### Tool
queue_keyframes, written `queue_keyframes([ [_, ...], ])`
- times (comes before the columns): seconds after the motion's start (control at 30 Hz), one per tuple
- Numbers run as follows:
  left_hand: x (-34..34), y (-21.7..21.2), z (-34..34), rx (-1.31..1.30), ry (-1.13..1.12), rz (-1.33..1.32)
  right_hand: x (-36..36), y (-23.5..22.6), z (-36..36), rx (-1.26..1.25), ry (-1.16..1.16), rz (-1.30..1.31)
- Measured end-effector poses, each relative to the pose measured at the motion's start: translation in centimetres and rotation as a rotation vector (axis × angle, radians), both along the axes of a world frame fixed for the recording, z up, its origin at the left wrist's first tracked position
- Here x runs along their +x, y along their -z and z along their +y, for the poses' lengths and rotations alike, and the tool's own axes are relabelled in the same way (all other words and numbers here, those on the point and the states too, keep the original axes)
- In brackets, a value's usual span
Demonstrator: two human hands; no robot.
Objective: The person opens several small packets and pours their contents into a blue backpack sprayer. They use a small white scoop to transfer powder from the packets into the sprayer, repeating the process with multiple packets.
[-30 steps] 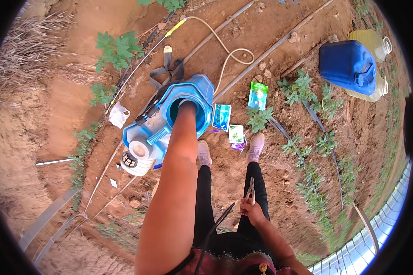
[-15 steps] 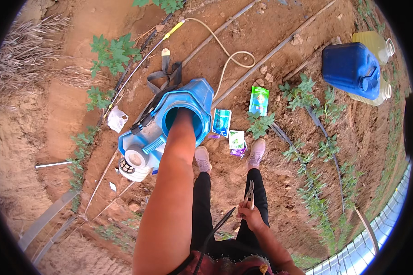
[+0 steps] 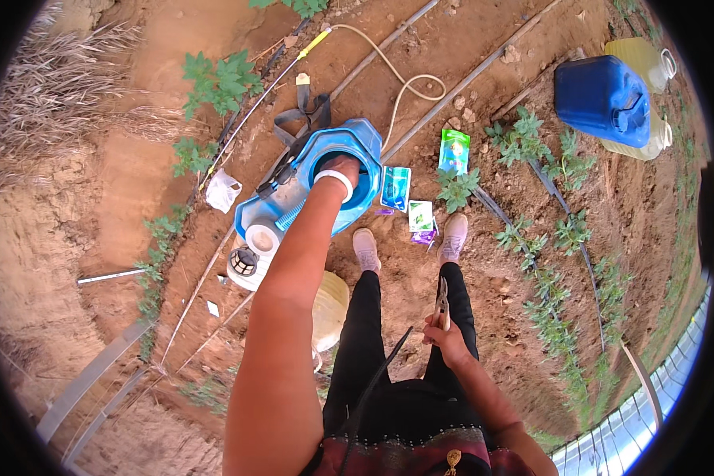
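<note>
My left hand (image 3: 343, 168), with a white bangle at the wrist, is in the round mouth of a blue backpack sprayer tank (image 3: 365, 135). Its fingers are hidden inside, so what they do cannot be seen. In front of my right thigh, my right hand (image 3: 447, 339) is closed round a pair of pliers (image 3: 443, 308), jaws pointing away from me. Beside the tank opening lie a blue packet (image 3: 396, 188) and a white-and-green packet (image 3: 420, 216). A round white cap (image 3: 262, 238) and a black strainer basket (image 3: 243, 261) are at the sprayer's near left.
A yellow-handled spray wand (image 3: 316, 43) with a pale hose (image 3: 389, 67) lies beyond the tank. A green pouch (image 3: 454, 151) is to the right. Blue (image 3: 599, 95) and yellowish jerrycans (image 3: 639, 62) stand far right. Plants and drip pipes (image 3: 484, 67) cross the soil.
My left arm has drawn back up out of the tank; the wrist and bangle now show at its mouth. A pale yellowish container has come into view beside that arm. The right hand still holds the pliers.
</note>
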State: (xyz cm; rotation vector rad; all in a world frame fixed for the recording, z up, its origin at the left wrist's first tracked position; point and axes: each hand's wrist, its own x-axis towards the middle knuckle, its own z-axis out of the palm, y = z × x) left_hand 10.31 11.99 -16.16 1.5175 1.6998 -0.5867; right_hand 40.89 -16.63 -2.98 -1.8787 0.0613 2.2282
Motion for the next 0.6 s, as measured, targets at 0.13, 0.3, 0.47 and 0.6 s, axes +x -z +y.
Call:
queue_keyframes([
  [0.13, -1.2, -1.4, -0.6, 0.029, 0.055, 0.046, 0.5, -0.2, 0.5, 0.006, 0.004, -0.006],
  [0.3, -0.5, -1.4, -0.8, 0.135, -0.054, -0.017, 1.2, 0.4, -0.1, 0.038, -0.032, 0.041],
  [0.47, -1.8, -0.9, -2.6, 0.399, -0.212, -0.285, 0.4, -0.2, 0.6, 0.023, -0.044, 0.009],
  [0.6, -2.1, -2.4, -5.1, 0.518, -0.217, -0.323, 0.1, -0.6, 1.1, 0.019, -0.021, 0.010],
])
